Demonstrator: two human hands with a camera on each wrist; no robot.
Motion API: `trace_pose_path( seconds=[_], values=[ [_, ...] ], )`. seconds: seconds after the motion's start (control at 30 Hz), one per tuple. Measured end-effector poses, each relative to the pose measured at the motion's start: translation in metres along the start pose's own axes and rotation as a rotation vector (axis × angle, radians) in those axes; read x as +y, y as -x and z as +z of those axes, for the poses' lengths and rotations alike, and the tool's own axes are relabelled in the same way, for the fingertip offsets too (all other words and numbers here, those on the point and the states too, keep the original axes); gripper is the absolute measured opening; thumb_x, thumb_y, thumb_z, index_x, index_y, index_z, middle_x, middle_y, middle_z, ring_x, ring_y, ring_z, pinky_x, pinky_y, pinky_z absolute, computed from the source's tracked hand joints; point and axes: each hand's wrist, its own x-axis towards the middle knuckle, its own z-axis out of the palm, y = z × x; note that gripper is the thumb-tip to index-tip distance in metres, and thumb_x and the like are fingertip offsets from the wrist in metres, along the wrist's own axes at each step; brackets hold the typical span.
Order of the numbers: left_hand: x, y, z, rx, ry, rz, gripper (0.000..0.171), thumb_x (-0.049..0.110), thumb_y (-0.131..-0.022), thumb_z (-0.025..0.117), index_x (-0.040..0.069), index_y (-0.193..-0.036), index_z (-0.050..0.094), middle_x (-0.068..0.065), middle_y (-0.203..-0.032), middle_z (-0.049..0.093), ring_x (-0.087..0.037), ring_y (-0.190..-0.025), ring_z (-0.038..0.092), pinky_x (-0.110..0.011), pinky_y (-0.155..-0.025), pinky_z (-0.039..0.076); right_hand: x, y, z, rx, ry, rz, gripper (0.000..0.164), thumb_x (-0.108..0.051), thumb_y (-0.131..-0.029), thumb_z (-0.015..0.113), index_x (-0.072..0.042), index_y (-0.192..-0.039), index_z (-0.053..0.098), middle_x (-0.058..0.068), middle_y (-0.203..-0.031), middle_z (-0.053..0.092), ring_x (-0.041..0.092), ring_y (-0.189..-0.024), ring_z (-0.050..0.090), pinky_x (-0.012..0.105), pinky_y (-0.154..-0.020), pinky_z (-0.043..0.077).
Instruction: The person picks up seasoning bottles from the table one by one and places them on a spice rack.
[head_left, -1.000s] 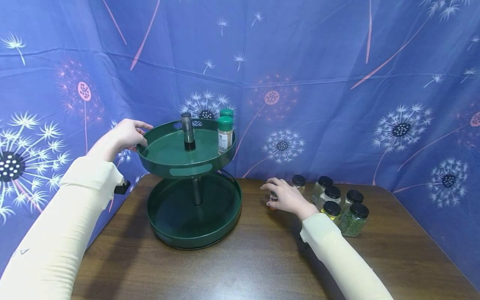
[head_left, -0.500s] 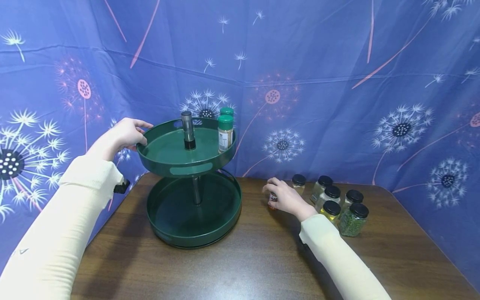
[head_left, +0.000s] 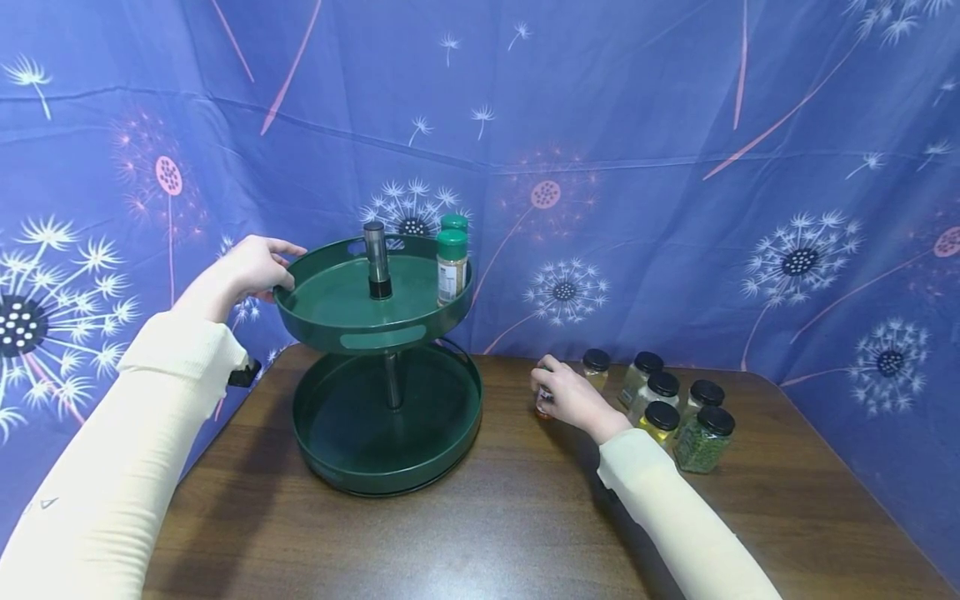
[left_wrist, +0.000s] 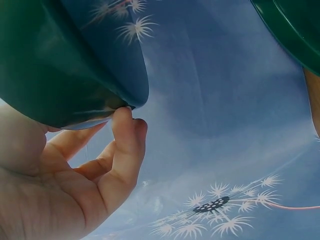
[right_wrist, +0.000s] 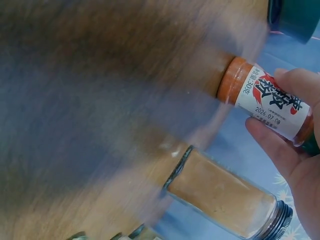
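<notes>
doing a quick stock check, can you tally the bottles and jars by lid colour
Green-lidded bottles: 3 (two on the upper tray, one in the right hand)
Black-lidded jars: 6 (all on the table)
Total: 9

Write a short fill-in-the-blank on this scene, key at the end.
1. The left hand holds the rim of the ____ tier of the green stand.
2. On that tier, ____ bottles are visible.
3. The right hand holds a labelled bottle whose cap is ____.
4. The lids of the jars on the wooden table are ____.

Missing words: upper; two; green; black.
</notes>
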Motion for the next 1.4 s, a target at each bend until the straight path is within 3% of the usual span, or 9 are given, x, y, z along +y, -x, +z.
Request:
trace_pose_path(
  seconds=[0.63,1.07,1.23,1.4],
  values=[
    [0.004,0.000,0.001,-0.001,0.002,-0.012,0.061,-0.005,-0.077,0.050,0.001,-0.135,0.034,-0.031,-0.125,0.036,-0.011,-0.067,0.058,-0.035,-0.058,0.056,-0.003,0.005,-0.002,0.025,-0.003,-0.005,0.018,-0.007,-0.070,0.069,-0.014,-0.078,0.054,-0.001,-0.096,0.045,0.021,-0.080,0.049,0.027,-0.058,0.041],
    [0.004,0.000,0.001,0.004,0.003,-0.014,0.061,-0.006,-0.077,0.051,0.002,-0.135,0.034,-0.032,-0.125,0.035,-0.011,-0.064,0.057,-0.034,-0.056,0.056,-0.003,0.002,-0.024,0.025,0.018,-0.071,0.023,-0.004,-0.063,0.071,-0.012,-0.077,0.055,0.000,-0.088,0.046,0.017,-0.069,0.048,0.032,-0.064,0.043],
    [0.004,0.001,0.000,0.007,0.007,-0.020,0.061,-0.007,-0.077,0.050,0.002,-0.135,0.034,-0.032,-0.126,0.034,-0.010,-0.064,0.056,-0.035,-0.058,0.057,-0.002,-0.002,-0.036,0.026,-0.004,-0.075,0.022,-0.002,-0.063,0.071,-0.011,-0.076,0.056,0.001,-0.088,0.046,0.014,-0.066,0.045,0.024,-0.054,0.040],
    [0.004,0.002,0.001,0.006,0.002,-0.018,0.061,-0.006,-0.077,0.050,0.001,-0.135,0.034,-0.033,-0.127,0.034,-0.012,-0.067,0.057,-0.037,-0.061,0.057,-0.003,-0.006,-0.047,-0.022,-0.015,-0.020,0.021,-0.003,-0.065,0.071,-0.011,-0.079,0.056,0.000,-0.089,0.046,0.012,-0.065,0.043,0.021,-0.050,0.036]
  ],
)
